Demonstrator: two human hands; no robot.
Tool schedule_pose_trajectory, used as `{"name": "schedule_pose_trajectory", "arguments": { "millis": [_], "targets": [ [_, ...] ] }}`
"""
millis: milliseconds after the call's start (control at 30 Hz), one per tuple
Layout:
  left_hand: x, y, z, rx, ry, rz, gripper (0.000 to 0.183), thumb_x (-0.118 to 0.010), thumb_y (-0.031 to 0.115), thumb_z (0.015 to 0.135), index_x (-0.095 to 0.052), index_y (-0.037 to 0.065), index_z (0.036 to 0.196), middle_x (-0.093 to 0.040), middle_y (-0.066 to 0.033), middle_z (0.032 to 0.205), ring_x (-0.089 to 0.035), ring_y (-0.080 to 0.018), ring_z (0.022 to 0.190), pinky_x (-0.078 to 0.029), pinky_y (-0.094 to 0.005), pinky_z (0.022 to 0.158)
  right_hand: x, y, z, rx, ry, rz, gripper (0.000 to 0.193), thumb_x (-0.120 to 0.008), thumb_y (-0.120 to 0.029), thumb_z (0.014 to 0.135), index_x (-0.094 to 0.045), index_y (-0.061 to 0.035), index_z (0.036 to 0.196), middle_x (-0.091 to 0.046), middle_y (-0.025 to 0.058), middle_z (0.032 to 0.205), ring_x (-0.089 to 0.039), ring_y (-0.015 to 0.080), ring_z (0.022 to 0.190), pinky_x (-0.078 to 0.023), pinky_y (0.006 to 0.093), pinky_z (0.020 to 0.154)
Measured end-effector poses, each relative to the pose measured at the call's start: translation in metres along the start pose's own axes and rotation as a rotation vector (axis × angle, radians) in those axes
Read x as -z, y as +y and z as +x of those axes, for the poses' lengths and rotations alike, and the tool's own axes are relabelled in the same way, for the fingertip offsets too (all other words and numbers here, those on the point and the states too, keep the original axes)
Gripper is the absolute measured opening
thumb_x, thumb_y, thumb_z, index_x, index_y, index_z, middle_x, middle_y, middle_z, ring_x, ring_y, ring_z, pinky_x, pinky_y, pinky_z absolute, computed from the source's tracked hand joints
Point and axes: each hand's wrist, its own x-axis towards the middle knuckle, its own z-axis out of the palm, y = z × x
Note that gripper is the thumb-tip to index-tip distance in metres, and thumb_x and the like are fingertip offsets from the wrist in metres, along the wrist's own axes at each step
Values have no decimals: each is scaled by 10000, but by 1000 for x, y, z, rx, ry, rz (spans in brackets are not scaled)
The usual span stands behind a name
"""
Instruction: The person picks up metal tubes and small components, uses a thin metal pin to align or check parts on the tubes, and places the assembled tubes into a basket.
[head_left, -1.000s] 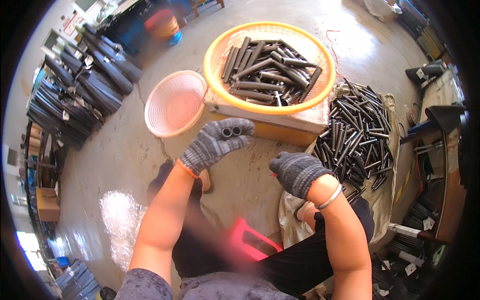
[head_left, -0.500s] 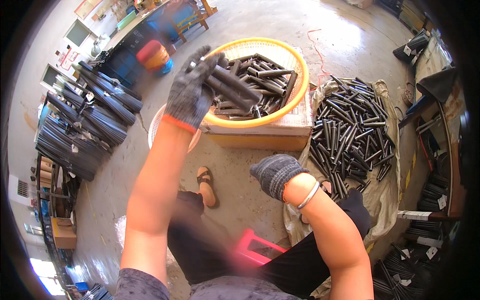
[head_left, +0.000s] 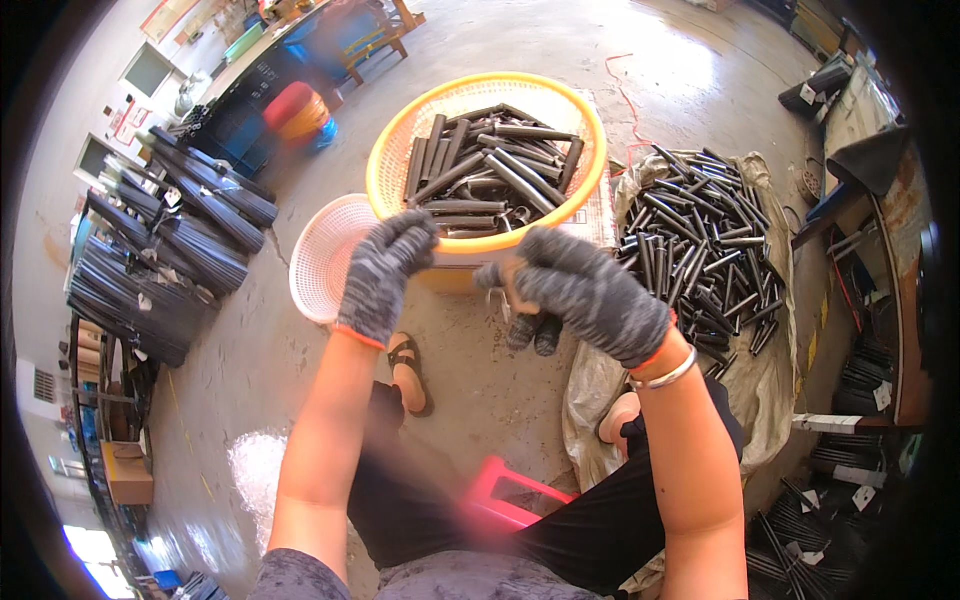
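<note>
Both hands wear grey striped gloves and stand on the near side of the yellow basket (head_left: 478,243). At the basket's near left rim, the left hand (head_left: 385,275) has its fingers bent and drawn close together; whether they touch the rim, or have hold of anything, I cannot tell. Just off the basket's near right side, the right hand (head_left: 595,295) is partly curled, two fingers pointing down and others reaching left. A small tan patch shows among its fingers, too unclear to tell whether it is something held.

Short dark tubes (head_left: 525,185) lie heaped inside the basket, pointing several ways, some side by side along its left. Under the basket is a cardboard box (head_left: 604,222). To the basket's left, on the floor, sits a smaller pink basket (head_left: 325,270). To the basket's right, a large pile of similar tubes (head_left: 700,240) spreads over a beige sheet (head_left: 592,400). Nearer the person than the basket are a sandalled foot (head_left: 408,375) and a red plastic stool (head_left: 490,485). Well left of the basket, long dark rods (head_left: 160,260) are stacked in bundles.
</note>
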Motion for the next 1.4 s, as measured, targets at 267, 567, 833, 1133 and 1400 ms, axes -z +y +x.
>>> {"name": "schedule_pose_trajectory", "arguments": {
  "millis": [267, 567, 833, 1133, 1400],
  "targets": [
    [-37, 14, -50, -52, -356, 117, 356, -640, 183, 903, -596, -28, 1187, -649, -72, 1008, -600, -151, 885, -498, -298, 834, -10, 16, 16, -30, 43, 335, 254, -599, -192, 884, -552, -46, 1087, -602, 54, 829, -611, 179, 623, -534, 294, 536],
    [-23, -4, -60, 68, -176, 170, 163, -652, 123, 878, -671, -2, 982, -675, -33, 838, -604, -109, 765, -499, -255, 728, -4, 17, 20, -46, 55, 247, 248, -590, -172, 895, -558, -30, 1096, -582, 36, 825, -651, 166, 626, -511, 239, 463],
    [-12, -21, -75, 72, -96, 212, 220, -687, 2, 813, -646, -5, 1029, -639, -61, 1055, -578, -131, 986, -476, -294, 898, -10, 13, 14, -157, 7, 8, 228, -585, -189, 911, -570, -35, 1078, -580, 25, 829, -643, 145, 657, -520, 243, 510],
    [-1, -14, -80, -112, -177, 700, 126, -697, 62, 780, -643, -17, 863, -650, -105, 979, -602, -196, 962, -464, -322, 883, -5, 44, 22, 61, -95, -220, 128, -599, -85, 890, -556, -22, 993, -588, 20, 811, -549, 107, 702, -483, 260, 604],
    [42, -4, -108, -268, -121, 990, 214, -663, 14, 759, -648, -15, 970, -652, -118, 1001, -597, -251, 995, -443, -356, 923, -23, 45, 58, 338, 31, -383, 109, -631, -26, 818, -544, -37, 882, -552, 24, 686, -504, 110, 585, -452, 281, 531]
  ]
}}
